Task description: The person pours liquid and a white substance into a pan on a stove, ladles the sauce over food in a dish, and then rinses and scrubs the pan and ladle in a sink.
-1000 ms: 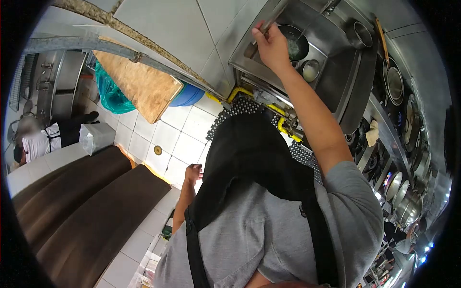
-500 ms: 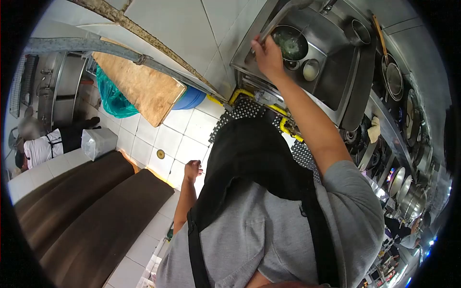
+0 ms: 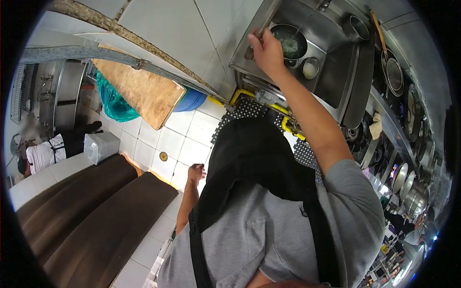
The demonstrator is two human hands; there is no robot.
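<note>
My right hand (image 3: 269,50) is at the left edge of the steel sink (image 3: 331,79), with its fingers closed round a long grey metal bar (image 3: 272,17). The bar's far end passes out of the top of the view. Beside this hand, a dark round pan (image 3: 290,44) in the sink holds greenish liquid, and a thin stream of water runs into it. A small metal bowl (image 3: 310,67) with pale contents sits close to the pan. My left hand (image 3: 196,173) hangs above the tiled floor, its fingers loosely bent and apart, with nothing visible in them.
Strainers (image 3: 394,78) and a metal pot (image 3: 356,29) are at the right of the sink. Yellow pipes (image 3: 246,92) run beneath it. Left are a wooden board (image 3: 137,84), a green bag (image 3: 113,103), brown panels (image 3: 110,216) and another person (image 3: 57,146) farther off.
The metal bar has shifted left and upward, and its curved far part has left the view. My right hand stays near the sink edge. The view has shifted slightly.
</note>
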